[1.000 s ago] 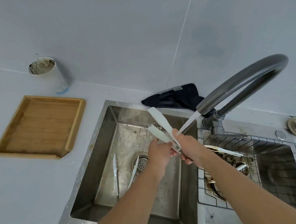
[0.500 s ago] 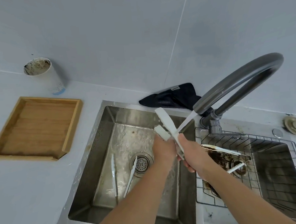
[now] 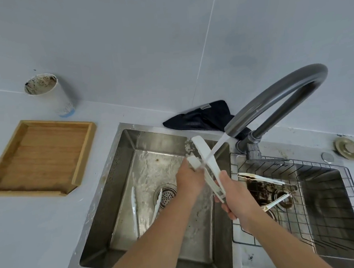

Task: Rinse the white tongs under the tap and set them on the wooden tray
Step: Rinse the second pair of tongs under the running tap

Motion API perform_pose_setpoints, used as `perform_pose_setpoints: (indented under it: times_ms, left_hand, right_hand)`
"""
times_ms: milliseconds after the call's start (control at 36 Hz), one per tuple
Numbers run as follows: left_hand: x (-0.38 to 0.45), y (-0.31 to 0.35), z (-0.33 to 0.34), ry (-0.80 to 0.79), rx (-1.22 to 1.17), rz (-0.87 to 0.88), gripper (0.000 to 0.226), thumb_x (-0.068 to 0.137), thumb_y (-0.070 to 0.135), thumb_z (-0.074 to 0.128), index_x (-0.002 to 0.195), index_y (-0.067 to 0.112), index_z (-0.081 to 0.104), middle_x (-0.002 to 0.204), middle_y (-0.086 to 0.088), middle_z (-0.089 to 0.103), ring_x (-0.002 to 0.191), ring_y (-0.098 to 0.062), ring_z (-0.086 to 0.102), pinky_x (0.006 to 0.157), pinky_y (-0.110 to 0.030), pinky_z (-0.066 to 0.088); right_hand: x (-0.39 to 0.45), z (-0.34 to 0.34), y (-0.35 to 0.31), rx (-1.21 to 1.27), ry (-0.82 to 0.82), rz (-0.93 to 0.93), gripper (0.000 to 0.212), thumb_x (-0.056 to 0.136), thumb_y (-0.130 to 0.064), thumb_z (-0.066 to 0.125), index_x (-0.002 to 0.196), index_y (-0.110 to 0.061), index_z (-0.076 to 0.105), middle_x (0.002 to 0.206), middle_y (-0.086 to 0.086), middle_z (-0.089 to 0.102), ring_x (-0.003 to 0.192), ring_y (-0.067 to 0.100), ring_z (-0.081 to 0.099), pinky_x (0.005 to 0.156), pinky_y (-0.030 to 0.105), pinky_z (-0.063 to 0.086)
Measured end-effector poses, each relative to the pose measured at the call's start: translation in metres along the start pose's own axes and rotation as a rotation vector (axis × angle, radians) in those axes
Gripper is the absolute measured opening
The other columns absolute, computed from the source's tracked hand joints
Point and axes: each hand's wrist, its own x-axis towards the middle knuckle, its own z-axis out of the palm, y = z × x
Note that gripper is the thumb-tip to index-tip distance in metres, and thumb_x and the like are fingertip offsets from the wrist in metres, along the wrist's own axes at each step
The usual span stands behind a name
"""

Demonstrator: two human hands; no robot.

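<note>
I hold a pair of white tongs [image 3: 204, 155] over the left sink basin [image 3: 120, 178], tips pointing up and away. My right hand [image 3: 232, 194] grips their hinge end. My left hand [image 3: 188, 178] is closed around the lower arm near its tip. Water runs from the grey curved tap [image 3: 273, 101] onto the upper arm and splashes off. The wooden tray [image 3: 42, 156] lies on the counter to the left of the sink, with nothing in it.
Another pair of white tongs [image 3: 147, 202] lies on the basin floor by the drain. Dirty tongs [image 3: 264, 180] rest in a wire rack [image 3: 341, 196] over the right basin. A soiled white cup [image 3: 49, 94] stands behind the tray. A dark cloth [image 3: 202, 117] lies behind the sink.
The tongs have stayed under the running stream while both hands shifted slightly right and down. My left hand has slid along the lower arm toward its tip.
</note>
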Motion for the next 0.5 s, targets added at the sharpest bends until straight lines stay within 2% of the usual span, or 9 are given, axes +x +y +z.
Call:
perform_pose_setpoints:
  times_ms: [56,111,167,222,278,333,389,417,500]
  left_hand:
    - [0.003,0.003,-0.002,0.019,0.065,0.038,0.017,0.099,0.013,0.062,0.103,0.030,0.062,0.087,0.013,0.065,0.074,-0.007,0.066,0.055,-0.013,0.047]
    - [0.011,0.008,-0.009,0.071,0.206,0.073,0.016,0.099,0.014,0.058,0.110,0.016,0.068,0.087,0.006,0.064,0.067,-0.004,0.059,0.052,-0.013,0.041]
    - [0.018,0.014,-0.019,0.114,0.290,0.086,0.021,0.098,0.010,0.052,0.093,0.009,0.072,0.078,-0.001,0.064,0.065,-0.015,0.061,0.055,-0.022,0.046]
    - [0.022,0.017,-0.023,0.114,0.342,0.088,0.030,0.096,0.007,0.050,0.071,0.010,0.066,0.065,-0.002,0.061,0.063,-0.022,0.060,0.057,-0.025,0.047]
    - [0.021,0.019,-0.023,0.105,0.342,0.102,0.031,0.096,0.007,0.051,0.069,0.009,0.066,0.064,-0.001,0.061,0.059,-0.019,0.058,0.052,-0.022,0.045]
    - [0.018,0.020,-0.020,0.103,0.272,0.110,0.025,0.097,0.009,0.054,0.083,0.006,0.074,0.073,-0.003,0.068,0.065,-0.018,0.064,0.055,-0.023,0.052]
    - [0.012,0.020,-0.017,0.064,0.155,0.074,0.017,0.097,0.010,0.061,0.105,0.007,0.075,0.092,-0.006,0.075,0.080,-0.020,0.071,0.071,-0.034,0.063]
    - [0.007,0.018,-0.014,0.021,0.094,0.048,0.021,0.096,0.009,0.064,0.116,0.009,0.071,0.100,-0.007,0.075,0.085,-0.019,0.073,0.077,-0.037,0.064]
    - [-0.007,0.013,-0.005,-0.120,-0.055,-0.008,0.055,0.093,0.001,0.066,0.144,0.015,0.052,0.113,-0.008,0.073,0.093,-0.019,0.074,0.079,-0.036,0.065]
  right_hand:
    - [-0.003,-0.001,0.000,0.024,-0.003,0.006,0.059,0.100,-0.060,0.036,0.083,-0.012,0.066,0.055,-0.002,0.061,0.038,0.010,0.041,0.039,0.023,0.027]
    - [-0.007,-0.003,0.001,0.048,-0.015,0.016,0.059,0.100,-0.061,0.037,0.083,-0.011,0.065,0.055,-0.001,0.061,0.039,0.010,0.039,0.041,0.023,0.026]
    - [-0.011,-0.004,0.003,0.049,-0.037,0.033,0.059,0.099,-0.062,0.037,0.090,-0.012,0.067,0.057,0.000,0.061,0.040,0.011,0.039,0.043,0.023,0.025]
    - [-0.013,-0.007,0.005,0.056,-0.048,0.044,0.061,0.100,-0.061,0.036,0.102,-0.009,0.068,0.057,0.001,0.062,0.041,0.011,0.040,0.042,0.023,0.025]
    - [-0.012,-0.010,0.007,0.069,-0.050,0.040,0.064,0.102,-0.058,0.035,0.107,-0.004,0.067,0.057,0.001,0.061,0.040,0.012,0.040,0.040,0.022,0.026]
    - [-0.012,-0.012,0.008,0.090,-0.043,0.039,0.065,0.103,-0.057,0.034,0.107,-0.002,0.067,0.057,0.003,0.061,0.039,0.012,0.040,0.037,0.022,0.027]
    - [-0.011,-0.013,0.008,0.119,-0.032,0.039,0.062,0.103,-0.057,0.035,0.105,-0.003,0.067,0.057,0.003,0.062,0.037,0.012,0.041,0.035,0.021,0.027]
    - [-0.011,-0.013,0.008,0.138,-0.030,0.038,0.060,0.103,-0.057,0.036,0.104,-0.005,0.067,0.056,0.003,0.062,0.037,0.012,0.041,0.034,0.021,0.027]
    - [-0.010,-0.011,0.009,0.186,-0.031,0.049,0.060,0.102,-0.058,0.036,0.098,-0.007,0.068,0.055,0.002,0.061,0.038,0.012,0.041,0.035,0.021,0.026]
